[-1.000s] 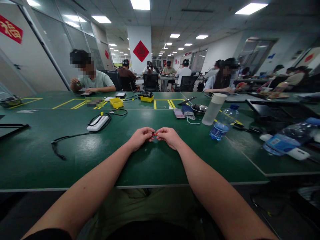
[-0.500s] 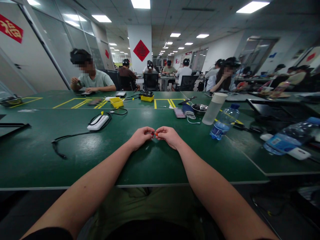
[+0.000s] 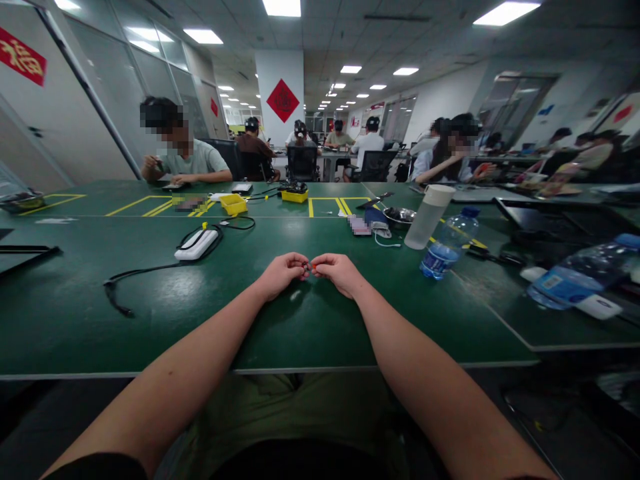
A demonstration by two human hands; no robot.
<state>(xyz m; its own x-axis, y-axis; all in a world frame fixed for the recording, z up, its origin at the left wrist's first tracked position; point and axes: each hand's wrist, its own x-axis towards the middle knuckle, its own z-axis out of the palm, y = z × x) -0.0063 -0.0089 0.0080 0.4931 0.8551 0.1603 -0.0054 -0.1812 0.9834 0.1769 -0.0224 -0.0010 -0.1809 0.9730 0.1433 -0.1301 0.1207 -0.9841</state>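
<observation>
Just above the green table (image 3: 300,333), my two hands meet fingertip to fingertip. My left hand (image 3: 284,275) is closed in a pinch on a small dark piece (image 3: 306,265), mostly hidden by the fingers. Thumb and forefinger of my right hand (image 3: 341,273) pinch a small orange-red piece (image 3: 314,267). The two pieces are very close together; whether they touch I cannot tell. Both are too small to name by kind.
To the left lies a white power bank (image 3: 197,245) with a black cable. At right stand a frosted bottle (image 3: 429,219) and a water bottle (image 3: 450,243); another bottle (image 3: 583,273) lies beyond. Yellow trays (image 3: 233,205) sit farther back. A person (image 3: 185,157) works across the table.
My fingers have shifted slightly around the small pieces, and the one at my left fingertips now looks darker. My arms and the things on the table stay in place.
</observation>
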